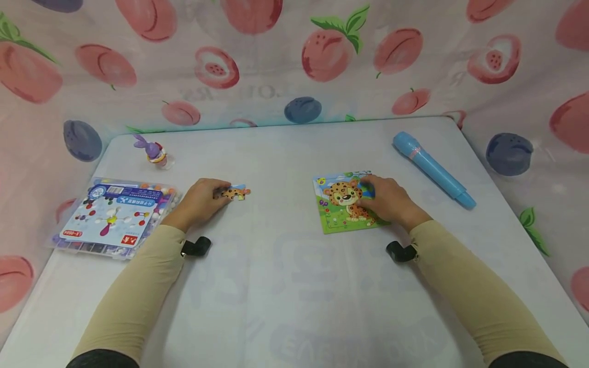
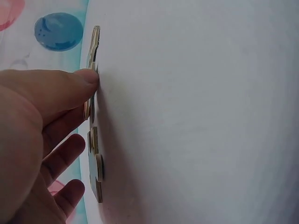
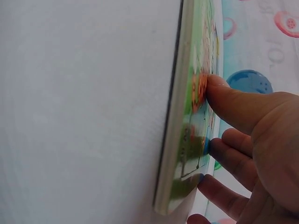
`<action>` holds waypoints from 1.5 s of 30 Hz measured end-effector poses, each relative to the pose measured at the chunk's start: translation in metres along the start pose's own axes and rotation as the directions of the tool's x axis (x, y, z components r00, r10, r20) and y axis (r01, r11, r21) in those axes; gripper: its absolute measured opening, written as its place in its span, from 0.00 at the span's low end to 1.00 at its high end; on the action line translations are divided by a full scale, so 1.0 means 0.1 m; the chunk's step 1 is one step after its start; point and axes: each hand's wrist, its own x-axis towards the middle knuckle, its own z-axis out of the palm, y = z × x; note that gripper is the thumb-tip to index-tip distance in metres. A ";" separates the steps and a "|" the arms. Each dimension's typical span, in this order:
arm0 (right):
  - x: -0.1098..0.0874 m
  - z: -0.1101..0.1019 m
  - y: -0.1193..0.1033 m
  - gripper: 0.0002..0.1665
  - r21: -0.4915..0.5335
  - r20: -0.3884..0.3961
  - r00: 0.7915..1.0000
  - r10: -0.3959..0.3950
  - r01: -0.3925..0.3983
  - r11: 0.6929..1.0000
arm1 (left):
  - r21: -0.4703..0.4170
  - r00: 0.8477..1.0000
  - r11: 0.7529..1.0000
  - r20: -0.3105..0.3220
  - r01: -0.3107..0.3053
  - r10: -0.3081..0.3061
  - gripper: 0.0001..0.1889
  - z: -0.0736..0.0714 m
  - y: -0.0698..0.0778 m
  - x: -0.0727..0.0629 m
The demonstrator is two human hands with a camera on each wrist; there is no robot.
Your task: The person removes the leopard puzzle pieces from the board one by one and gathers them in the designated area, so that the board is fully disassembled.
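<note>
Sleeves: nearest my head camera, a tan left sleeve [image 1: 133, 291] and right sleeve [image 1: 478, 291] reach forward over the white table [image 1: 294, 317].
Wrist cameras: I see one black unit at each cuff, the left one [image 1: 198, 247] and the right one [image 1: 401, 252].
Clear case: the plastic case [image 1: 66, 245] lies flat on the left, a blue and white printed sheet [image 1: 112, 212] covering most of it. Small coloured pieces [image 1: 158, 189] show through around the sheet, orange and purple among them; what lies under the sheet I cannot see.
Puzzle board: the leopard puzzle board [image 1: 336, 222] lies right of centre, thin seams crossing its picture; the part beneath the hand is hidden from me.
Right hand: the right hand [image 1: 393, 202] rests its tips on the board's picture, thumb standing apart from the fingers.
Left hand: the left hand [image 1: 202, 200], just beside the case, pinches jigsaw pieces [image 1: 236, 193] between thumb and index finger, the other fingers spread apart. I cannot tell how many pieces.
Blue stick: the blue stick [image 1: 434, 171] lies slantwise beyond the right hand, thicker end farther off.
Figurine: a purple-eared figurine [image 1: 153, 150] stands behind the case.
Backdrop: fruit-printed cloth [image 1: 267, 61] hangs past the table's far edge.
</note>
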 end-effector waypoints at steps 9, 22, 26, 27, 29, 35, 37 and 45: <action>0.00 0.00 0.00 0.38 0.004 -0.016 1.000 -0.004 0.004 1.000 | -0.011 1.000 1.000 0.024 0.020 -0.020 0.24 -0.03 0.00 -0.01; 0.01 0.01 0.04 0.40 0.026 -0.006 1.000 0.010 -0.010 1.000 | -0.027 0.996 0.996 -0.036 -0.088 0.087 0.26 0.01 0.18 0.03; 0.01 0.00 0.07 0.43 0.075 -0.011 1.000 0.029 -0.028 0.997 | -0.018 0.987 0.988 -0.036 -0.155 0.154 0.26 0.09 0.39 0.08; 0.01 0.00 0.07 0.43 0.082 -0.012 0.999 0.030 -0.029 0.996 | -0.020 0.987 0.987 -0.027 -0.162 0.161 0.26 0.11 0.45 0.10; 0.02 -0.01 0.09 0.43 0.094 -0.012 1.000 0.027 -0.026 0.995 | -0.016 0.984 0.984 -0.002 -0.180 0.180 0.26 0.16 0.57 0.13; 0.01 -0.01 0.10 0.42 0.109 -0.009 1.000 0.023 -0.022 0.994 | -0.016 0.970 0.971 0.046 -0.237 0.237 0.27 0.28 0.91 0.26; 0.00 -0.02 0.11 0.42 0.107 -0.009 1.000 0.028 -0.027 0.994 | -0.016 0.967 0.968 0.060 -0.249 0.249 0.26 0.32 1.00 0.31; -0.04 -0.07 0.15 0.38 0.108 -0.006 0.999 0.053 -0.052 0.993 | -0.024 0.955 0.960 0.106 -0.278 0.279 0.27 0.52 1.30 0.50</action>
